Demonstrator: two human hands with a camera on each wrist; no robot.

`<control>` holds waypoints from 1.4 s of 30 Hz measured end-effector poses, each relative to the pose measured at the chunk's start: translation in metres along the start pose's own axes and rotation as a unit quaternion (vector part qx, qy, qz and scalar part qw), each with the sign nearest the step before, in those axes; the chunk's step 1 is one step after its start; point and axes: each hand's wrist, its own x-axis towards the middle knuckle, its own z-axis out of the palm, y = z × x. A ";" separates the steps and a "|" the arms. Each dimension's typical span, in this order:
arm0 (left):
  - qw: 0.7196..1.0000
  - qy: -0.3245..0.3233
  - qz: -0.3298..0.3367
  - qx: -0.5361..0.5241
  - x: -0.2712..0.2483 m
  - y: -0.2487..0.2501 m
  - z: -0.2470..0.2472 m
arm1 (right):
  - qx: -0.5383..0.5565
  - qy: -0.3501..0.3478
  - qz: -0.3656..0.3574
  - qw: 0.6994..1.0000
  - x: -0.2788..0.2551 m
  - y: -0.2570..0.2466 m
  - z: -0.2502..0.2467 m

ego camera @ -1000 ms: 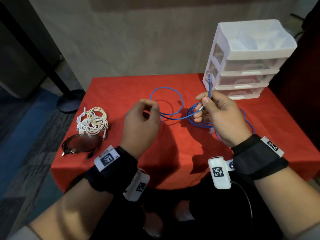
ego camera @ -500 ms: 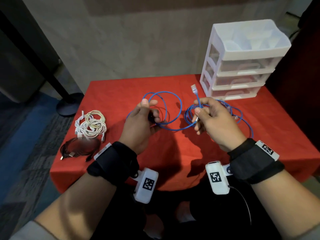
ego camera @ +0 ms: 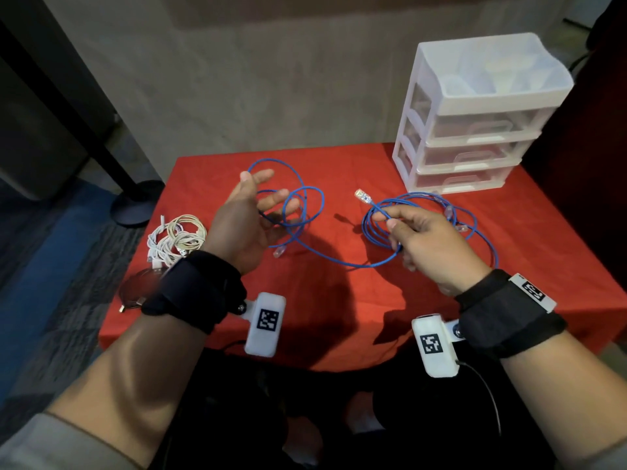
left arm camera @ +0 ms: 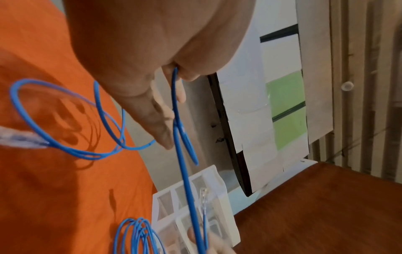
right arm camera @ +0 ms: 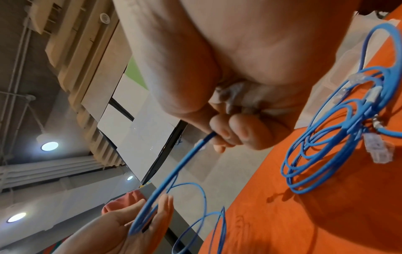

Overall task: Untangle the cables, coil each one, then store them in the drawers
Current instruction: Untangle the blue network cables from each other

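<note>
Thin blue cable (ego camera: 307,212) in loose loops; right fingers (ego camera: 395,221) pinch it, left fingers (ego camera: 276,198) spread.

Blue cables (ego camera: 307,212) are seen on a red worktop (ego camera: 339,293); a white drawer unit (ego camera: 475,106); cream-white cords (ego camera: 176,239).

My head view is dim and warm, with both hands throwing dark shadows on the desk (ego camera: 339,171) toward its near edge. Straight lines bow at the frame edges. In the right wrist view, round ceiling lamps (right arm camera: 49,146) glare; the left wrist view smears at its bottom.
</note>
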 end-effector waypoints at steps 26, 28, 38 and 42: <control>0.986 -0.078 0.011 -0.144 -0.048 -0.048 0.036 | 0.161 0.015 0.046 0.986 -0.013 -0.004 0.044; 0.986 -0.079 0.013 -0.146 -0.048 -0.047 0.037 | 0.153 0.003 0.042 0.987 -0.015 -0.003 0.045; 0.999 -0.011 -0.029 0.020 -0.043 -0.051 0.034 | 0.350 -0.057 0.047 0.934 -0.017 -0.019 0.038; 0.993 -0.024 -0.020 0.110 -0.048 -0.049 0.033 | 0.181 -0.016 -0.037 0.983 -0.011 -0.014 0.034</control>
